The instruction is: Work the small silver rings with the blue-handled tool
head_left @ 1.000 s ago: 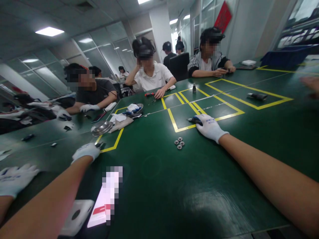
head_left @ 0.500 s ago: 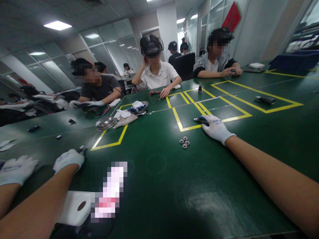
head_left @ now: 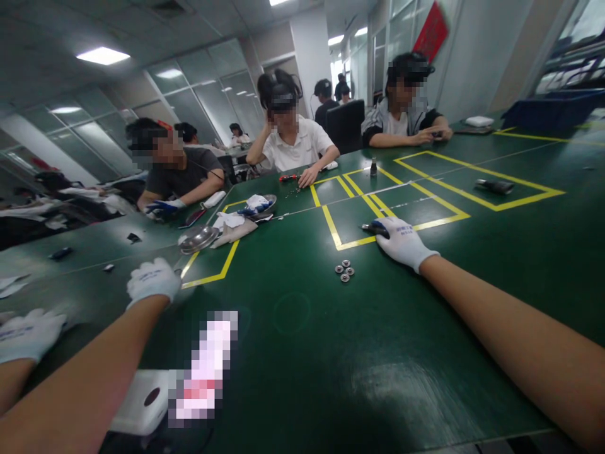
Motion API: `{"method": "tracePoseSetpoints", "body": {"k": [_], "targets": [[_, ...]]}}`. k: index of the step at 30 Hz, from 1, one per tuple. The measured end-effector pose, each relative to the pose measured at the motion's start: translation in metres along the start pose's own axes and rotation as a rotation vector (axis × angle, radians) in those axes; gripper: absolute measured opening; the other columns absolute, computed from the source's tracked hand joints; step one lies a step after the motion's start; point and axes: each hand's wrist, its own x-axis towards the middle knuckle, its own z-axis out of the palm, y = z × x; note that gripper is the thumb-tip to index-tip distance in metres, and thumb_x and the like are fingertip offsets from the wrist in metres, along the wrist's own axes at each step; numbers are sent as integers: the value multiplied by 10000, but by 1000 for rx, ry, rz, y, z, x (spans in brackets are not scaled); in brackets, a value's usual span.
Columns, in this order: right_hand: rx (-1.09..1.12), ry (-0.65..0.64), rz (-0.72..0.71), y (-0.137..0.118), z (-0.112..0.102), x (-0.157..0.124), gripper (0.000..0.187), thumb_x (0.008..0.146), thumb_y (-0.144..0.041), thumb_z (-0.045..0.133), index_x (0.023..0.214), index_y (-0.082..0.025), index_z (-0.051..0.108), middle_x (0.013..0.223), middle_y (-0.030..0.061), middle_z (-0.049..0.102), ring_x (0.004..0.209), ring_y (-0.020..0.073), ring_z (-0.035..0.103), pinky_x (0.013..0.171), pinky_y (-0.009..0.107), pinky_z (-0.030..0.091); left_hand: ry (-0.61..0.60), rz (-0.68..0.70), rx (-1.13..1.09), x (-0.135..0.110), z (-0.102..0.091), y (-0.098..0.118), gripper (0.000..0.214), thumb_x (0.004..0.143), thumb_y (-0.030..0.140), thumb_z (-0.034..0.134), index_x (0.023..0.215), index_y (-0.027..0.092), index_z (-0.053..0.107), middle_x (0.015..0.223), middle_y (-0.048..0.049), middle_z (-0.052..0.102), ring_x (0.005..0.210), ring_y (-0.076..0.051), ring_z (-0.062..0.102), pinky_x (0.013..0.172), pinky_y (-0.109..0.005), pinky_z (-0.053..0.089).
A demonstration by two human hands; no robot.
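Both my hands wear white gloves and lie on a green table [head_left: 302, 353]. My left hand [head_left: 154, 280] is curled with its back to me, just short of a yellow tape corner [head_left: 208, 277]. What its fingers hold is hidden. My right hand [head_left: 403, 241] rests on a yellow tape line, closed on a dark tool [head_left: 372, 228] whose tip sticks out to the left. Several small metal washers [head_left: 343, 271] lie in a cluster just left of my right wrist.
A phone [head_left: 203, 369] and a white device [head_left: 142, 403] lie by my left forearm. Another person's gloved hand [head_left: 28, 334] rests at far left. A metal bowl [head_left: 198, 238], cloths [head_left: 234, 226], a black tool [head_left: 494, 185] and a small bottle [head_left: 373, 166] lie farther off. Several people sit opposite.
My left hand drew back to the left, then came forward again; the small dark thing at its fingertips no longer shows. My right hand has stayed on the tool.
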Motion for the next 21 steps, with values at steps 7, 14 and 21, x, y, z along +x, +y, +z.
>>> {"method": "tracePoseSetpoints", "body": {"k": [7, 14, 21], "targets": [[20, 1, -9, 4, 1, -1, 418, 900, -291, 572, 1288, -157, 648, 1308, 161, 659, 1225, 320, 606, 1070, 459, 486, -106, 508, -46, -38, -19, 135, 479, 880, 370, 568, 1273, 104, 640, 1349, -246, 612, 1230, -357, 585, 1029, -433, 470], [24, -5, -14, 5, 1, 0, 415, 893, -291, 581, 1279, -160, 656, 1302, 163, 662, 1211, 330, 614, 1058, 468, 497, -32, 565, -116, -83, -7, 227, 477, 885, 226, 473, 1302, 87, 660, 1311, -329, 583, 1216, -425, 579, 946, -556, 494], [28, -8, -19, 4, 0, -1, 407, 895, -295, 576, 1273, -168, 657, 1323, 160, 652, 1220, 334, 607, 1056, 467, 500, -17, 572, -118, -72, -16, 200, 412, 916, 224, 477, 1264, 102, 660, 1328, -294, 587, 1249, -397, 551, 988, -537, 451]]}}
